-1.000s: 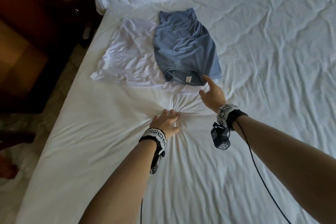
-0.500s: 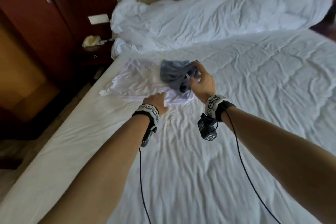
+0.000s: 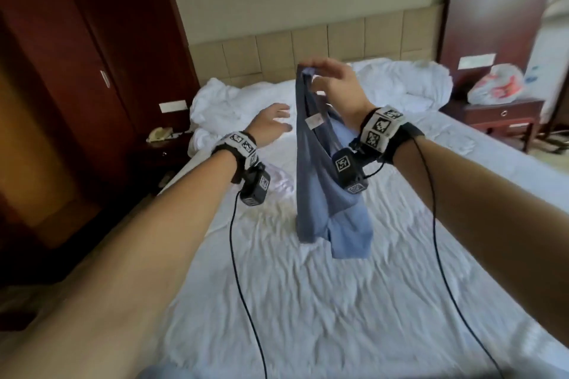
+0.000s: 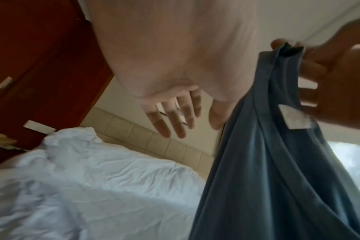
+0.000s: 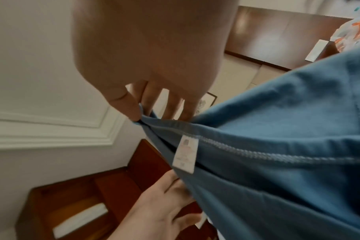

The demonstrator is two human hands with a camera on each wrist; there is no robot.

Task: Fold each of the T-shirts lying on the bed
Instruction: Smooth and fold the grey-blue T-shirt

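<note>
The blue shirt [image 3: 326, 181] was pinched at its collar by the right hand [image 3: 335, 86], hanging unfolded below it; the left hand [image 3: 271, 126] was spread empty beside it. No fold was begun; the white shirt [image 3: 277, 181] lay unfolded on the bed [image 3: 308, 301].

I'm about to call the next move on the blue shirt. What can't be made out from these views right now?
- White shirt: head view, mostly hidden behind the left wrist camera and the hanging blue shirt; its lay is unclear.
- Blue shirt's sleeves: bunched, none distinct in any view; lower hem cut off in both wrist views.
- Label: print too small and blurred.
- Left hand: motion-blurred; contact with the shirt uncertain.
- Right hand: its pinch shows only in the right wrist view.
</note>
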